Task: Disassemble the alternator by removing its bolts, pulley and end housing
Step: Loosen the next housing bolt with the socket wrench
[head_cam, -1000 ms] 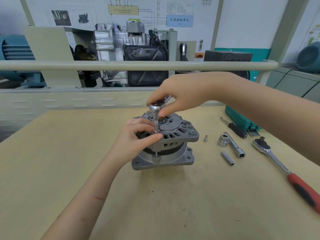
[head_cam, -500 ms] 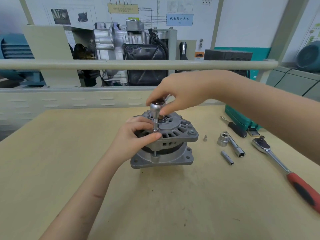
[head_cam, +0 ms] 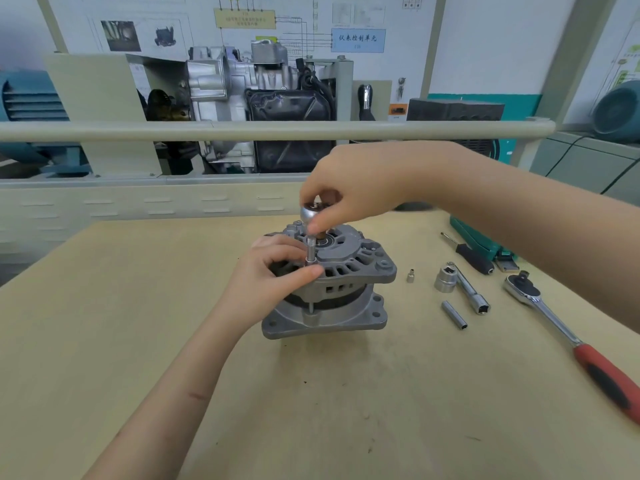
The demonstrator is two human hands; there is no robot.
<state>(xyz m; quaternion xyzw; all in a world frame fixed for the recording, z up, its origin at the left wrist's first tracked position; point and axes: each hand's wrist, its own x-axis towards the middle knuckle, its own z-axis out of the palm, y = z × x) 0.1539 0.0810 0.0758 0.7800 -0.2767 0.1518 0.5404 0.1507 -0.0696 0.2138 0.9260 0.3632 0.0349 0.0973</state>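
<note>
Right-hand grip: my right hand (head_cam: 349,188) pinches the round head of a small ratchet (head_cam: 310,213) from above, fingers curled close round it; its handle is hidden under my palm.
Left-hand grip: my left hand (head_cam: 268,275) curls against the alternator's left side, thumb and forefinger closing narrowly round the foot of the socket (head_cam: 310,251) to keep it seated.
Socket: it stands upright on a through bolt (head_cam: 311,306) at the near-left edge of the upper housing; a stretch of the bolt's shank shows in the gap between the two housings.
Alternator (head_cam: 346,271): it sits on end in the middle of the wooden bench (head_cam: 104,341), lower flange flat on the top.
Step, as I judge it: backing out this through bolt.
Doing it well: I keep the socket plumb over the bolt head, press lightly down, and let my left hand resist the housing's urge to turn.
Risk: a tilted socket could slip and round the head.
Spare tools: to the right lie a small bit (head_cam: 410,275), a large socket (head_cam: 446,279), a deep socket (head_cam: 454,315), an extension bar (head_cam: 472,294), a screwdriver (head_cam: 467,254) and a red-handled ratchet (head_cam: 568,334).
</note>
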